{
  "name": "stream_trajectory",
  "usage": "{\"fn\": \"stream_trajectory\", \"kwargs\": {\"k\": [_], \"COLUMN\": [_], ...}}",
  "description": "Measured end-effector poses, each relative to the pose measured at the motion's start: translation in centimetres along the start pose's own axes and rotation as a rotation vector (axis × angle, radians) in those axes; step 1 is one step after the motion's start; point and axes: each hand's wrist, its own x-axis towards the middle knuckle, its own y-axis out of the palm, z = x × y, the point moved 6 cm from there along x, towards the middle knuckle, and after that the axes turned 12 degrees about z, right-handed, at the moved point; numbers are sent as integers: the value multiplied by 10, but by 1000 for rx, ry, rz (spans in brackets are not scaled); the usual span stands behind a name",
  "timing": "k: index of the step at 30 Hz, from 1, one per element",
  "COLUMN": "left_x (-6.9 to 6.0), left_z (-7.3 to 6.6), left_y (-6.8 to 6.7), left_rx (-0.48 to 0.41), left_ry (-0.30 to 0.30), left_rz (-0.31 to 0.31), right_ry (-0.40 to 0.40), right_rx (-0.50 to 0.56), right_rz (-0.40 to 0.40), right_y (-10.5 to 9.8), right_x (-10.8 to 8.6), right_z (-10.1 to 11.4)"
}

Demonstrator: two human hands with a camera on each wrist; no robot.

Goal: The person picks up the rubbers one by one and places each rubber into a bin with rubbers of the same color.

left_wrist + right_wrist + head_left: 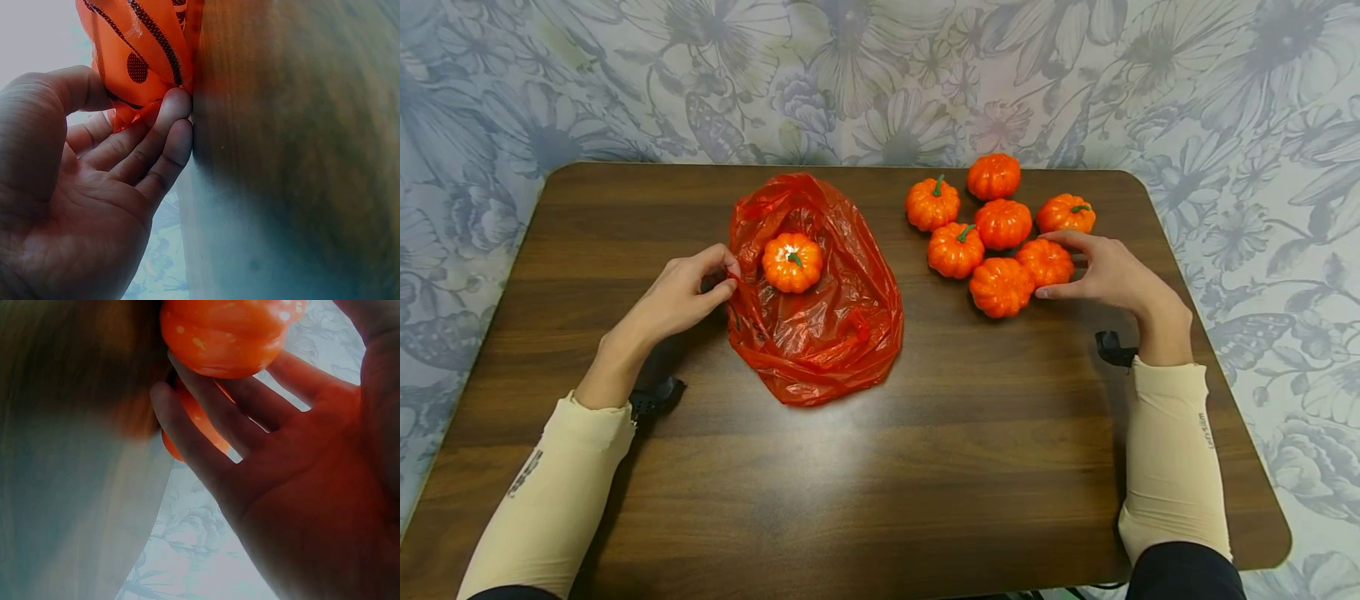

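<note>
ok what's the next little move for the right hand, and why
I'd probably close the right hand gently on the pumpkin beside it: its thumb and fingers are spread to either side of that pumpkin, with the palm apart from it. Meanwhile the left hand pinches the edge of the red bag, leaving the right free to pick.

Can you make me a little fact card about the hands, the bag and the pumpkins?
Left hand: pinches the red bag at its left edge
Right hand: fingers spread around one orange pumpkin
Loose pumpkins: seven, grouped right of the bag
Bag's pumpkin: one, green stem showing
Table: brown, wood-patterned
</note>
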Motion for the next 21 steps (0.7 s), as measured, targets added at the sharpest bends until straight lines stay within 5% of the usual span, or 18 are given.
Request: {"fn": "stream_trajectory", "kwargs": {"k": [14,21], "left_x": [1,0], "left_z": [0,0], "left_y": [0,0], "left_rx": [5,9], "left_ry": [-8,-8], "left_rz": [-1,-5], "right_ry": [-14,-37], "right_rx": [-61,33], "right_rz": [-78,-156], "right_y": [-9,-24], "right_x": [-9,-23], "right_z": [5,4]}}
